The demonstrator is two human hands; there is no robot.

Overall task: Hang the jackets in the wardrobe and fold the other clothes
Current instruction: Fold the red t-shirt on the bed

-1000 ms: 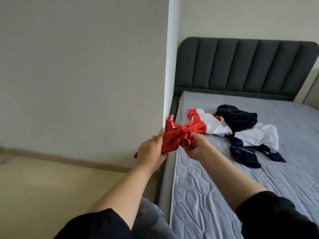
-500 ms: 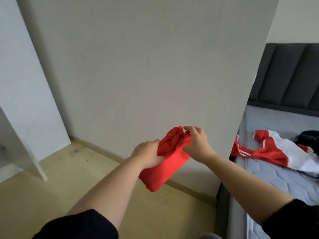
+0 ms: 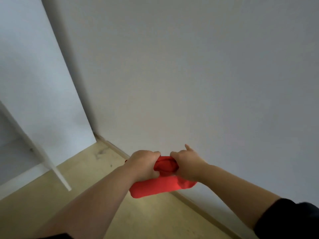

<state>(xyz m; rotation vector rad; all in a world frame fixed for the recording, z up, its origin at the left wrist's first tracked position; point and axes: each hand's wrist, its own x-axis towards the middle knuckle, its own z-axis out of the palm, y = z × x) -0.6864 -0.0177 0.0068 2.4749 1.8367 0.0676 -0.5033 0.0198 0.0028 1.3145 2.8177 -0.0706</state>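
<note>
Fingers [image 3: 155, 153] of the left hand [image 3: 144, 163] curled down into a bunched red garment [image 3: 160, 186]; right hand [image 3: 185, 163] gripping the same bundle from the other side, one finger poking up free. Both hands close together, low and just right of centre in the frame. Garment held in the air between them, its loose end hanging a little below, in front of the plain wall [image 3: 189, 75].

Open room toward the lower left: wooden floor [image 3: 86, 169] running from the left edge to bottom centre. Skirting board [image 3: 114, 147] along the foot of the wall, from centre down to lower right. White wardrobe panel [image 3: 34, 75] filling the upper left, meeting the wall in a corner. Thin edge of an open white door [image 3: 57, 171] slanting down at the left, its lower corner well left of the hands. Black sleeve [image 3: 290, 219] at the lower right corner.

Against half a second ago: bed and the clothes on it gone from the right edge, wall filling that side instead. Garment bunched tighter, hands nearer each other. Panel and door edge shifted toward the centre.
</note>
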